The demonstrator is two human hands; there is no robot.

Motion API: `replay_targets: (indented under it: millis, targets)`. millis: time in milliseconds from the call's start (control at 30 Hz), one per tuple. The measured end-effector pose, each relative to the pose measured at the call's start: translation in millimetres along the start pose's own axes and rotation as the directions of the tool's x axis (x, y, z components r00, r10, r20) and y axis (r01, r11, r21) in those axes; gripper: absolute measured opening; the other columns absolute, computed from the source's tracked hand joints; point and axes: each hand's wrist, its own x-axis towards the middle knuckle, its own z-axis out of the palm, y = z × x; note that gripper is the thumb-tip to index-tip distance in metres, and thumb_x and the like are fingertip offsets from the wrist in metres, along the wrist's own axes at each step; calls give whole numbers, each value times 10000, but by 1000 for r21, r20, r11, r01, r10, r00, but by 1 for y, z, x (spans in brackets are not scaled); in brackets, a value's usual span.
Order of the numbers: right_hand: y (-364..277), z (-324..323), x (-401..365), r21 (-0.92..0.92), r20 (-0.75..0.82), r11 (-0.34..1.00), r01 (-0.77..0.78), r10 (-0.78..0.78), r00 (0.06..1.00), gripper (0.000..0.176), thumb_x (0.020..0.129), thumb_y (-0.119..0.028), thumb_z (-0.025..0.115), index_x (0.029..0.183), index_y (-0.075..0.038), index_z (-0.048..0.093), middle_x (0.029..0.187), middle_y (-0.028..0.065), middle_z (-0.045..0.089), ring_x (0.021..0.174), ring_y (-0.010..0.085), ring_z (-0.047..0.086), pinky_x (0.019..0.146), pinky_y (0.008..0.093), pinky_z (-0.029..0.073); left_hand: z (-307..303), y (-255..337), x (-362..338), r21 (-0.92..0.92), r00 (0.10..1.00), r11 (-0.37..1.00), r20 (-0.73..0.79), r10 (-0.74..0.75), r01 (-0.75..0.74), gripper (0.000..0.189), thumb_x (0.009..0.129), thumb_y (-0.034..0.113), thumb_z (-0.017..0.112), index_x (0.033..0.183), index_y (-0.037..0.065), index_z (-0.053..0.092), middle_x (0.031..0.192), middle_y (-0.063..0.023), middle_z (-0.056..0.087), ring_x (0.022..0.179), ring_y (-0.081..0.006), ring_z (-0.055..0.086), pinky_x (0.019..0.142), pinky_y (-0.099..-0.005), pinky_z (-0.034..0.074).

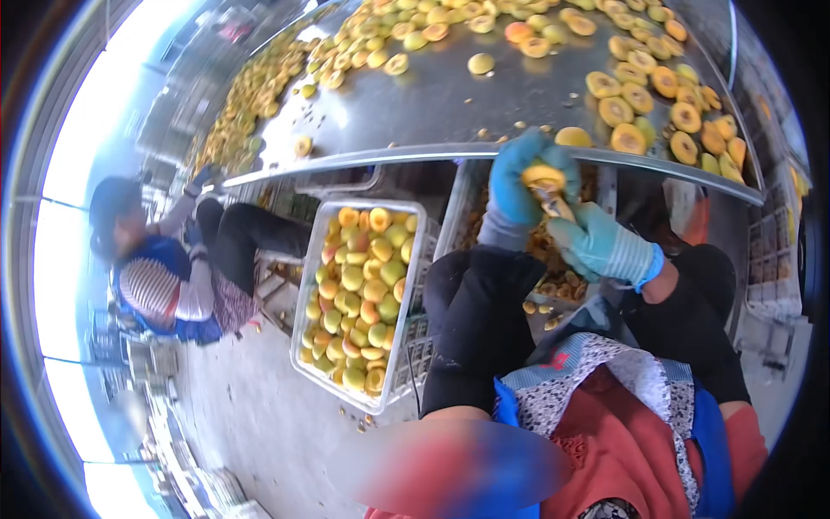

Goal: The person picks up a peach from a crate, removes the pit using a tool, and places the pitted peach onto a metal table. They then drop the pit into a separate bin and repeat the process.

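Observation:
Above the crate at the table's front edge, my left hand point(521, 177), in a blue glove, is closed around a halved yellow peach point(543, 178), cut face toward me. My right hand point(598, 240), in a pale teal knit glove, grips a small pitting tool point(554, 205), its tip at the cut face. The tool's exact end is hard to make out. Below the hands, a crate point(610, 186) holds brownish pieces, partly hidden by my arms. Peach halves point(628, 138) lie on the steel table point(406, 108) just beyond.
A white crate point(298, 368) full of peaches point(352, 303) stands on the floor to my left. Farther left sits another person point(160, 268), a hand at the table. Piled fruit point(259, 82) covers the table's far left. A stacked crate point(772, 259) stands at the right.

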Motion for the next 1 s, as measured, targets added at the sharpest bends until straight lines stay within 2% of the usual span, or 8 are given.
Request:
replay_targets:
  millis: [167, 300, 467, 533, 600, 767, 833, 1000]
  targets:
    - [8, 4, -4, 298, 85, 938, -178, 160, 984, 330, 955, -369, 561, 864, -52, 543, 603, 0, 478, 443, 79, 433, 396, 237, 358, 5, -5, 0, -327, 994, 940, -7, -108, 100, 422, 945, 370, 455, 749, 13, 566, 659, -195, 593, 530, -296, 568, 524, -367, 490]
    - [48, 3, 16, -479, -213, 797, 367, -512, 832, 281, 949, -231, 570, 1042, 33, 590, 781, 182, 630, 720, 320, 632, 664, 409, 486, 11, -7, 4, -250, 997, 967, -53, -55, 40, 406, 946, 359, 471, 804, -3, 586, 692, -197, 602, 559, -290, 579, 527, -375, 492]
    - [54, 9, 26, -637, -209, 646, 421, -671, 712, 272, 944, -256, 584, 1009, 8, 575, 738, 173, 612, 637, 321, 604, 598, 402, 474, 6, 1, 4, -107, 999, 994, 35, 37, -33, 430, 948, 333, 471, 755, -24, 613, 655, -200, 604, 564, -281, 586, 540, -357, 498]
    - [39, 16, 20, -209, -213, 906, 368, -410, 887, 271, 955, -310, 578, 945, -40, 551, 654, 99, 557, 521, 246, 538, 498, 360, 435, 2, 16, 1, 23, 984, 999, 175, 33, -38, 438, 950, 330, 463, 751, -30, 613, 647, -204, 607, 557, -278, 584, 542, -351, 498]
    - [8, 16, -1, 560, 210, 788, -254, 161, 964, 289, 966, -365, 563, 869, -99, 509, 583, 14, 471, 419, 157, 437, 398, 304, 368, -2, 22, 1, 103, 985, 991, 154, 72, -89, 450, 952, 336, 453, 743, -30, 611, 638, -209, 609, 556, -277, 589, 530, -350, 494]
    - [25, 25, 18, 119, -116, 993, 16, -2, 993, 298, 968, -357, 548, 873, -75, 524, 587, 29, 450, 454, 143, 428, 420, 305, 362, -11, 10, 9, -91, 997, 994, -43, 61, -65, 420, 949, 358, 462, 811, -11, 608, 683, -183, 616, 579, -283, 596, 515, -365, 493]
    - [47, 21, 35, -298, -211, 912, 282, -351, 912, 300, 956, -317, 564, 921, -20, 565, 605, 97, 507, 505, 198, 505, 483, 350, 420, -12, 7, 12, -184, 989, 982, -146, 16, -43, 389, 946, 357, 472, 843, 4, 599, 713, -172, 620, 582, -282, 597, 517, -371, 497]
    - [46, 19, 31, -550, -235, 768, 329, -520, 821, 295, 928, -269, 584, 962, 24, 598, 699, 207, 600, 653, 337, 619, 609, 414, 475, -27, 7, 22, -418, 987, 904, -158, 26, -91, 312, 937, 341, 498, 868, 52, 592, 736, -145, 617, 597, -281, 605, 518, -381, 506]
